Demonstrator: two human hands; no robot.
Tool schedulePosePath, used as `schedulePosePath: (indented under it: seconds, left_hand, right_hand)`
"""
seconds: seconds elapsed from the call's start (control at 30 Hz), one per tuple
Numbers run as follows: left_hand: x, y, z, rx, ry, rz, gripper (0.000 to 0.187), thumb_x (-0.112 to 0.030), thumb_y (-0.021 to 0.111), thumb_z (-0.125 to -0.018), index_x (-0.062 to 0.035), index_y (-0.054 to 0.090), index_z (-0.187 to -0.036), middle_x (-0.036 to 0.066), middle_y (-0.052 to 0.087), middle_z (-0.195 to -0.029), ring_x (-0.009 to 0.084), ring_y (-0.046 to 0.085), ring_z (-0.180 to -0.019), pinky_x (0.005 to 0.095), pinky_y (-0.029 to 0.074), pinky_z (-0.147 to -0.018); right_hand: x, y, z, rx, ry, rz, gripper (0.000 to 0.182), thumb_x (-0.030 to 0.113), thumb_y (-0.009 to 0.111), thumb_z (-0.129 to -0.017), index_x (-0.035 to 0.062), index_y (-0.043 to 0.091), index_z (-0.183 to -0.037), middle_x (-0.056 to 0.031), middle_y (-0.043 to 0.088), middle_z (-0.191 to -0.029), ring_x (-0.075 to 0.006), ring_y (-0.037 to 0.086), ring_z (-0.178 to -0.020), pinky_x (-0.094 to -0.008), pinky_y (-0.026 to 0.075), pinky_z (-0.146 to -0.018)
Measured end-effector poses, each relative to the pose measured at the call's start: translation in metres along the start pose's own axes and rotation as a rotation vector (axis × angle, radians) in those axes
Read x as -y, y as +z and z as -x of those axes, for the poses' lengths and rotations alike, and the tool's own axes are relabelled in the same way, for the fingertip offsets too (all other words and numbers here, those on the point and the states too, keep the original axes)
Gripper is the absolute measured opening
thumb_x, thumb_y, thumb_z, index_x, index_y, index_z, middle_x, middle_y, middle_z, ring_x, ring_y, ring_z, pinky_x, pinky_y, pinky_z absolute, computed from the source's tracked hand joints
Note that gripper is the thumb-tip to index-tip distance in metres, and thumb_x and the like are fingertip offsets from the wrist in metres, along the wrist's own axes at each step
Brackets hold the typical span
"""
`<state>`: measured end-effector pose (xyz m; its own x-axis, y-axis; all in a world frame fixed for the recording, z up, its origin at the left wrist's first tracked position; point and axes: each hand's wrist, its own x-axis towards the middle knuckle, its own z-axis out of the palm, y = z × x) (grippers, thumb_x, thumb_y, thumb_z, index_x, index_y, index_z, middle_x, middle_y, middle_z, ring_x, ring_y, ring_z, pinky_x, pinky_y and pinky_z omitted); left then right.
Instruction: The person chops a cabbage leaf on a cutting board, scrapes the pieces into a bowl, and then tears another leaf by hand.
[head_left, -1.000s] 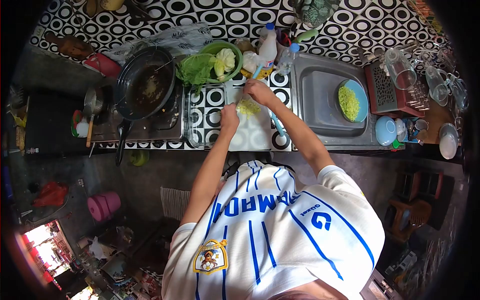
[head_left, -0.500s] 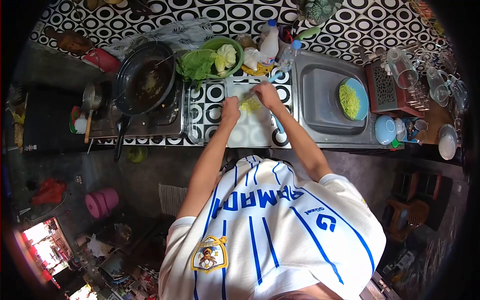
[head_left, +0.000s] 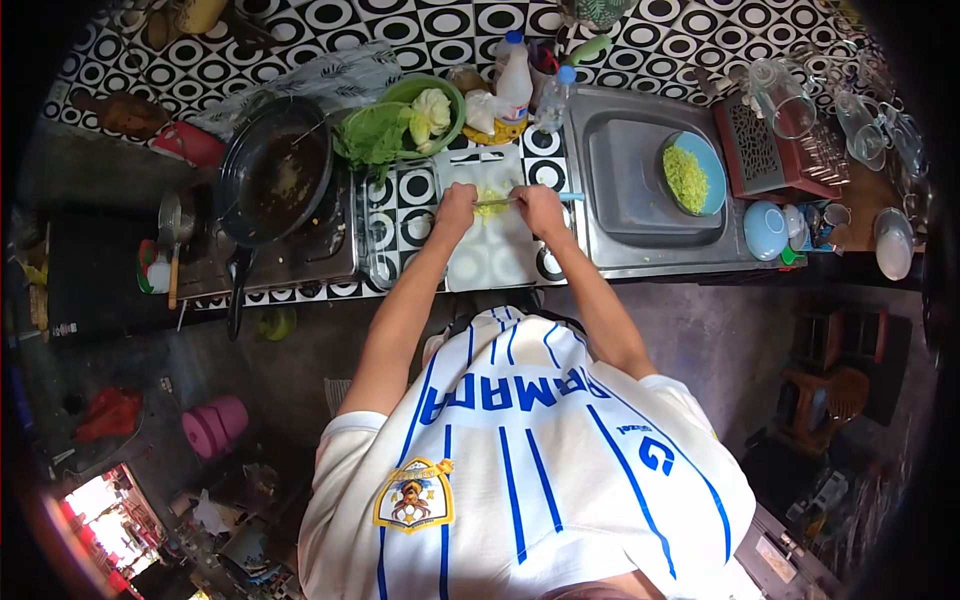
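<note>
Chopping seems the step in hand: the right hand (head_left: 540,210) has its grip clamped on the blue-handled knife (head_left: 572,197), the blade across shredded greens (head_left: 490,210) on the pale board (head_left: 485,262), left of the sink (head_left: 625,185). The left hand (head_left: 456,203) meets the tip, its grip unclear. Another stroke would call for even pressure.

Open room over near half of cutting board (head_left: 490,264), green bowl (head_left: 459,118) and white bottle (head_left: 515,88) blocking beyond.
</note>
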<state>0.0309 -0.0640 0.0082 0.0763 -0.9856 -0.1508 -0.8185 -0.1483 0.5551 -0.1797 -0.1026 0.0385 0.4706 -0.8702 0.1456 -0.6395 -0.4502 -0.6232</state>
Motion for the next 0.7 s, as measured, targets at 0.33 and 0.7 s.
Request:
schedulePosePath:
  seconds: [0.33, 0.7]
  left_hand:
    - [0.007, -0.008, -0.003, -0.034, 0.153, -0.013, 0.016, -0.003, 0.077, -0.075, -0.0051, 0.070, -0.089, 0.019, 0.069, -0.091, 0.0405, 0.068, -0.090, 0.0464, 0.056, -0.078]
    - [-0.012, -0.021, 0.017, -0.086, 0.162, -0.069, 0.014, 0.002, 0.062, -0.080, -0.0053, 0.068, -0.089, 0.022, 0.067, -0.092, 0.0428, 0.066, -0.091, 0.0501, 0.055, -0.078]
  right_hand:
    - [-0.008, 0.020, 0.017, -0.029, 0.078, 0.041, 0.013, 0.006, 0.070, -0.076, 0.0123, 0.077, -0.085, -0.0142, 0.071, -0.077, -0.0351, 0.069, -0.071, -0.0438, 0.054, -0.065]
    - [-0.015, 0.015, 0.014, -0.022, 0.002, -0.131, 0.017, 0.001, 0.064, -0.076, 0.0070, 0.075, -0.087, -0.0195, 0.070, -0.082, -0.0391, 0.068, -0.079, -0.0490, 0.053, -0.072]
